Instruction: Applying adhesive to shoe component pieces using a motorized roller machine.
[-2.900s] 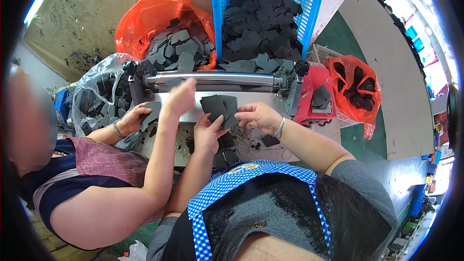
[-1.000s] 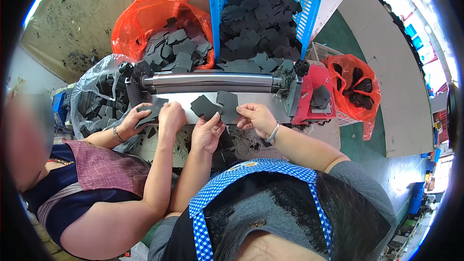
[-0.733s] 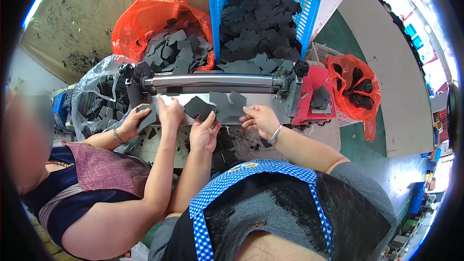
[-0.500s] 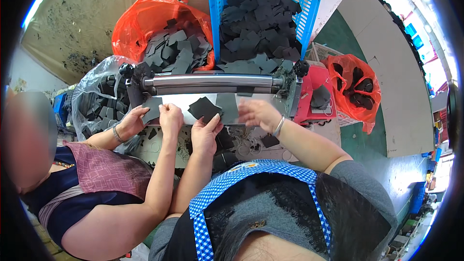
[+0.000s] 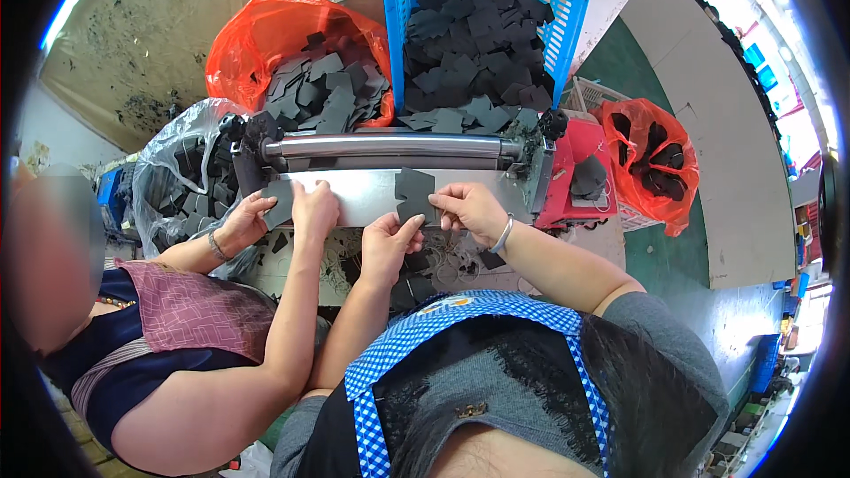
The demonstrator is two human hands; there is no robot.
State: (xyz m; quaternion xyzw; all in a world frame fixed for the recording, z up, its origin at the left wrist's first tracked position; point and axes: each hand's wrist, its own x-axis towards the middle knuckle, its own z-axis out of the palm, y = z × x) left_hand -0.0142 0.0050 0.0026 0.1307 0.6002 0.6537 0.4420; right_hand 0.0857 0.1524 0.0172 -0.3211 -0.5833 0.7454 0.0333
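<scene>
Between my two hands is a dark grey flat sheet piece (image 5: 414, 193), held upright over the metal plate of a roller machine. My left hand (image 5: 387, 246) pinches its lower edge with thumb and fingers. At its right edge, my right hand (image 5: 474, 212), with a bangle on the wrist, grips it between thumb and fingertips. Just beyond lies the shiny steel roller (image 5: 390, 147), with the bare metal plate (image 5: 363, 188) in front of it. To my left, a co-worker's two hands (image 5: 316, 209) hold another dark grey piece (image 5: 279, 204) over the plate's left end.
A blue basket (image 5: 397, 26) heaped with dark pieces stands behind the roller. Left of it are an orange-red bag (image 5: 235, 44) and a clear bag (image 5: 159, 168) of pieces. Another red bag (image 5: 677, 137) sits right, past a red surface (image 5: 558, 181). Scraps litter the bench below.
My right hand has moved left and closed on the grey piece. The black square is gone from my left hand's grip, and a dark piece by the roller is no longer visible.
</scene>
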